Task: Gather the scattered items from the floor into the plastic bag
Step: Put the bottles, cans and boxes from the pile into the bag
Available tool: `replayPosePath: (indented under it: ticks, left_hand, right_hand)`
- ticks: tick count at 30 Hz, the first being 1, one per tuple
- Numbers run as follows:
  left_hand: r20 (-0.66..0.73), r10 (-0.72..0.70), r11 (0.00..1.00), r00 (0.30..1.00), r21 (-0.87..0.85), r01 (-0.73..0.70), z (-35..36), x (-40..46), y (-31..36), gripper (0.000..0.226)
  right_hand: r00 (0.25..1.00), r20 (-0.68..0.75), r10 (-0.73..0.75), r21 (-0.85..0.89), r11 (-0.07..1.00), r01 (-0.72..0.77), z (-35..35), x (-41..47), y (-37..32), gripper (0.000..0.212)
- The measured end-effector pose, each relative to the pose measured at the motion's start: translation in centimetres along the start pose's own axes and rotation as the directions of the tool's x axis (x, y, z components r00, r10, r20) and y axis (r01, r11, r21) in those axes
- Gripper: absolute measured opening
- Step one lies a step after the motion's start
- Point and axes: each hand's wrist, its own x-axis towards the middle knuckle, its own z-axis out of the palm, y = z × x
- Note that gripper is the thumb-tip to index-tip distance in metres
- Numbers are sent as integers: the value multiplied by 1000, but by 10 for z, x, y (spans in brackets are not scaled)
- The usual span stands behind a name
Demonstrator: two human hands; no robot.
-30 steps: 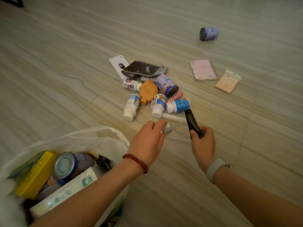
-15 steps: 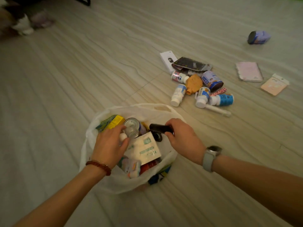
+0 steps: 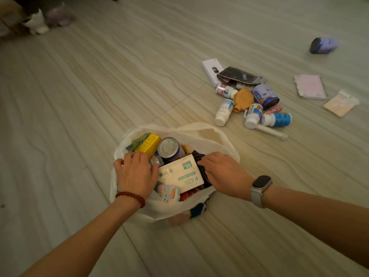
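Observation:
The white plastic bag [image 3: 209, 132] stands open on the floor in front of me, holding a yellow box [image 3: 147, 143], a tin can [image 3: 168, 147] and a white wipes packet [image 3: 179, 174]. My left hand [image 3: 135, 172] is inside the bag's left side, thumb and fingers pinching a small shiny wrapper [image 3: 156, 161]. Over the right side, my right hand [image 3: 221, 172] has its fingers spread above a black object [image 3: 202, 168] lying in the bag. Up to the right lie scattered items: white bottles [image 3: 223, 111], an orange piece [image 3: 243, 98], a can [image 3: 265, 95], a tube [image 3: 271, 131].
Further right lie a pink pack [image 3: 310, 86] and a peach packet [image 3: 340, 102]; a blue can [image 3: 323, 45] rests alone far right. A white box [image 3: 212, 70] and dark pouch [image 3: 239, 76] sit behind the pile. Blurred belongings [image 3: 36, 23] fill the top-left corner.
Both hands came back from the pile to the bag. The right hand let the black object down into the bag and spread its fingers; the left hand carried the shiny wrapper in.

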Motion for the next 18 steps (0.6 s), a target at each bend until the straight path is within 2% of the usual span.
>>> replayPosePath:
  ticks: [3,5,7,10,13,16,18]
  left_hand:
    - [-42,38,996,998,-79,-41,-5,8,9,22]
    - [-62,82,987,995,-130,-90,-9,17,24,23]
    - [-98,132,973,986,-176,-148,-12,30,46,24]
    - [-128,208,947,970,-221,-233,-11,51,85,27]
    - [-86,270,920,959,-271,-283,-1,74,128,33]
    - [-11,320,907,947,-286,-310,18,101,168,40]
    - [78,336,910,939,-283,-302,35,120,189,46]
  right_hand:
    - [978,-210,12,84,996,6,-11,-3,8,34]
    - [940,-327,102,147,988,-56,-18,-1,21,33]
    - [905,-362,223,201,967,-158,-22,3,40,35]
    - [845,-307,439,221,896,-385,-18,6,84,41]
    - [738,-171,653,219,756,-617,-9,2,135,47]
    - [649,-60,758,228,644,-731,0,-1,178,52]
    - [622,-43,782,225,614,-757,8,-1,200,54]
